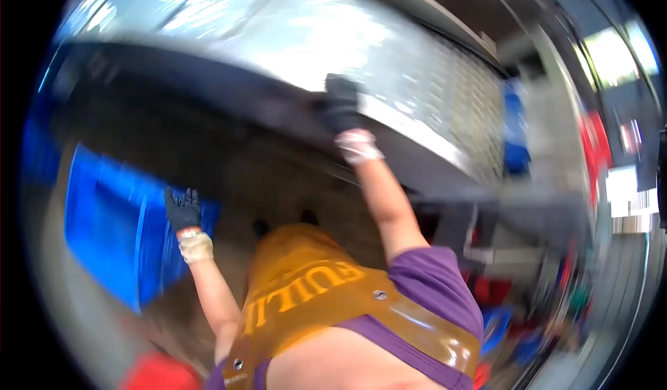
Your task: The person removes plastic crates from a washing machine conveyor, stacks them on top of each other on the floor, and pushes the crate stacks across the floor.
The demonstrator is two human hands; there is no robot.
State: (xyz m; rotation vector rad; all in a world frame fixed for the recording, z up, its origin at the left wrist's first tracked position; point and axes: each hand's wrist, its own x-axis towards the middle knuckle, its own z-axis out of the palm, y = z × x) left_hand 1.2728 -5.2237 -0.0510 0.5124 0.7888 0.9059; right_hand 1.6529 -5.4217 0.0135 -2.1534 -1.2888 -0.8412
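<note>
My left hand [183, 209], in a dark glove with a pale cuff, has its fingers spread with nothing between them. It is over or beside the right side of a blue plastic crate [104, 213]; whether it touches the crate I cannot tell. My right hand [342, 104], also dark-gloved, reaches forward to the near edge of a long shiny metal table [278, 50]. Motion smears its fingers, so neither their position nor any hold shows.
A brown apron [306, 286] covers my front. At the table's right end is a textured section [465, 98], with a blue container [515, 126] beyond it. Red and blue items clutter the lower right. A red object [161, 372] lies at the bottom left.
</note>
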